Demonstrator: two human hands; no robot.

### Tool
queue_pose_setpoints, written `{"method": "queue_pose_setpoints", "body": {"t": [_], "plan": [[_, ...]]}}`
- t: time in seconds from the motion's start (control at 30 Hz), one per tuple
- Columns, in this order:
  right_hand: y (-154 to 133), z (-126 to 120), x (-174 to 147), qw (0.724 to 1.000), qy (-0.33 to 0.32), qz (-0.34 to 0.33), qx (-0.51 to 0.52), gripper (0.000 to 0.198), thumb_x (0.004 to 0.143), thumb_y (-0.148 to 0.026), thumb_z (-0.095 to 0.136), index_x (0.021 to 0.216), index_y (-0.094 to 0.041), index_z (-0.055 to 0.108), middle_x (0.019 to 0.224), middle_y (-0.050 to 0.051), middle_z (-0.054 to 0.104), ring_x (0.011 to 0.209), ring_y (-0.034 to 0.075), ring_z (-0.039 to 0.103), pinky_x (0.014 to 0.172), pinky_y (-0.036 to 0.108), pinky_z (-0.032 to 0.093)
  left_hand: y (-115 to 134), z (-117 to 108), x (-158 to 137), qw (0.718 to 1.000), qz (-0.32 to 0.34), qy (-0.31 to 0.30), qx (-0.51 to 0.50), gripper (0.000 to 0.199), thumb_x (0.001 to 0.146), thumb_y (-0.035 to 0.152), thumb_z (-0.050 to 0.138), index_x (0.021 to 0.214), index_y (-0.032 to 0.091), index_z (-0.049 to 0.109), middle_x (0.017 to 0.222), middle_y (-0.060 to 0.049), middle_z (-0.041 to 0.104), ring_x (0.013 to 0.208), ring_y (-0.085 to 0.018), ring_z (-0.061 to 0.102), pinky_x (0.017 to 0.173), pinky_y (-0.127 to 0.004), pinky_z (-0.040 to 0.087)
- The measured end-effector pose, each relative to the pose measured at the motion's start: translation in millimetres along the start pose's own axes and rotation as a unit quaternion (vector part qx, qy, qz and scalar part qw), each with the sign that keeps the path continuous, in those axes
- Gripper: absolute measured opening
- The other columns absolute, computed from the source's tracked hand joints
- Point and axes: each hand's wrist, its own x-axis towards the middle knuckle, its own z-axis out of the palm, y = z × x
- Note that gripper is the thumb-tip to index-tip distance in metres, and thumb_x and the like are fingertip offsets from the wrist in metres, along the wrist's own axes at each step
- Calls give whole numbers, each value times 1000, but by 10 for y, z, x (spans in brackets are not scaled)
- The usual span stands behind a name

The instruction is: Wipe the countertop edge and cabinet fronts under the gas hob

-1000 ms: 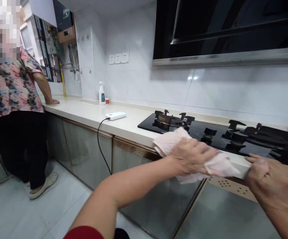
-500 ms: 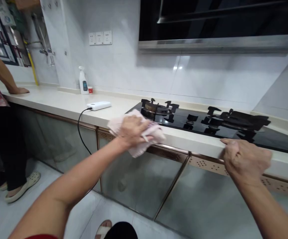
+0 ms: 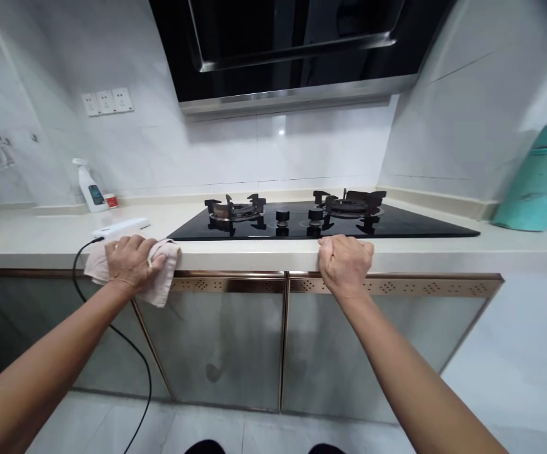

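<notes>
While the left hand (image 3: 131, 261) has bent fingers around the cloth (image 3: 163, 280), which spreads under it lengthwise along the counter edge (image 3: 245, 260), the right hand (image 3: 346, 261), farther from this cloth, rests closed at the edge, before the cooktop (image 3: 299, 228).

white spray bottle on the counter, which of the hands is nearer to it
Left: the left hand, on the cloth at the front edge of the counter, is in front of the spray bottle, slightly right; the right hand is much farther right, before the stove.
</notes>
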Motion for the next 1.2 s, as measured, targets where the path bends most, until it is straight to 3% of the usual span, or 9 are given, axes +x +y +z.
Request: {"method": "queue_pose_setpoints", "body": {"t": [0.37,0.53,0.7,0.8,0.87,0.93,1.03,1.1,1.2], "plan": [[22,-31,-15,999,-21,11,45,44,102,-30,33,82,-20,71,82,5,72,78,20,57,82,38,28,2295,-471,659,978,117,86,-147,57,91,72,42,101,22,66,92,-10,65,86,-27,54,77,-43,30],[106,-221,92,984,-108,40,133,47,102,-38,28,97,-20,71,99,8,72,96,23,60,84,37,34,2792,-644,823,965,141,43,-219,51,89,66,51,102,18,62,96,-12,62,92,-29,54,76,-44,32],[-349,-380,249,961,-113,-18,251,52,100,-51,30,125,-17,62,123,14,63,118,26,53,99,41,40,2679,-621,865,932,158,6,-327,59,86,57,62,123,12,55,107,-16,63,100,-31,56,85,-46,39],[-743,-320,276,942,-210,-104,238,61,101,-56,29,145,-17,46,138,16,56,123,28,51,101,43,38,2329,-556,806,914,159,-29,-373,47,86,41,65,123,14,55,112,-15,65,105,-28,58,92,-43,42],[-938,-265,311,932,-282,-141,176,67,100,-62,30,151,-18,39,142,17,53,123,31,51,100,45,37,1957,-522,702,915,154,-29,-373,57,81,46,70,126,16,55,121,-15,64,116,-30,55,100,-44,40],[-1083,-236,367,925,-328,-162,97,72,97,-70,35,150,-22,40,141,18,54,119,35,53,96,48,36,1526,-479,580,922,128,-12,-366,62,79,57,70,125,17,56,130,-16,62,124,-31,53,106,-45,36],[-1280,-223,443,918,-350,-182,26,76,87,-78,49,143,-26,48,134,19,56,113,38,53,93,51,34,1011,-371,484,937,4,-43,-346,54,89,60,51,122,19,60,124,-13,66,118,-31,57,102,-45,39],[-1394,-197,463,922,-343,-181,2,73,85,-76,56,136,-24,53,127,20,57,110,37,53,92,51,34,900,-295,501,929,-41,-77,-360,52,94,57,37,117,19,63,113,-11,70,108,-28,61,93,-40,43],[-1404,-135,437,935,-299,-191,-7,63,87,-73,55,126,-23,56,121,17,57,106,33,51,89,46,34,1078,-252,531,940,-14,-88,-329,51,97,54,30,105,22,69,99,-9,70,95,-27,62,83,-37,44]]}}
